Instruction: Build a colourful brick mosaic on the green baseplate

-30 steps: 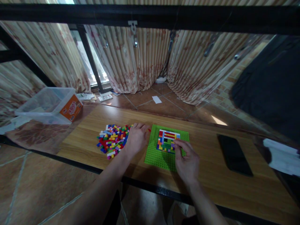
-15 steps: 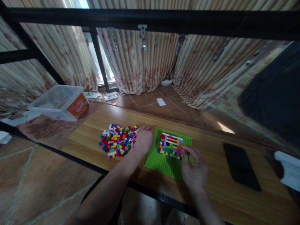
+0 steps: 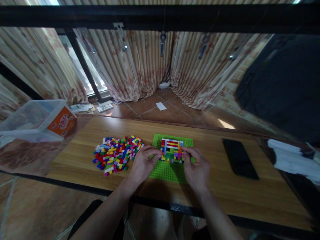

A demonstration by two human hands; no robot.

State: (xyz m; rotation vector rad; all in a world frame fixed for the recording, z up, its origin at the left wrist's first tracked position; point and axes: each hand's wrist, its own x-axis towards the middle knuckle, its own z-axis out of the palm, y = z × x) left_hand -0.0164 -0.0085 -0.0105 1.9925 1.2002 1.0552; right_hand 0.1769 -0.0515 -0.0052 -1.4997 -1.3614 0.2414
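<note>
A multicoloured toy-brick build (image 3: 172, 150), with red and white stripes at its far side and green, purple and orange bricks nearer, is over the green baseplate (image 3: 165, 172). Whether it rests on the plate or is lifted off I cannot tell. My left hand (image 3: 143, 165) is closed in a pinch at the build's left edge. At the opposite edge, the thumb and fingers of my right hand (image 3: 198, 168) are closed on it too. Left of the baseplate lies a loose pile of small bricks (image 3: 117, 153) in many colours.
The wooden table (image 3: 82, 160) has a dark front edge. A black phone (image 3: 240, 158) lies to the right, with white paper (image 3: 292, 158) beyond. At far left stands a clear plastic box (image 3: 37, 121) with an orange label. Curtains (image 3: 142, 66) hang behind.
My left hand has gone from beside the brick pile to the left edge of the build. My right hand stays at the right edge. The camera view has shifted rightward.
</note>
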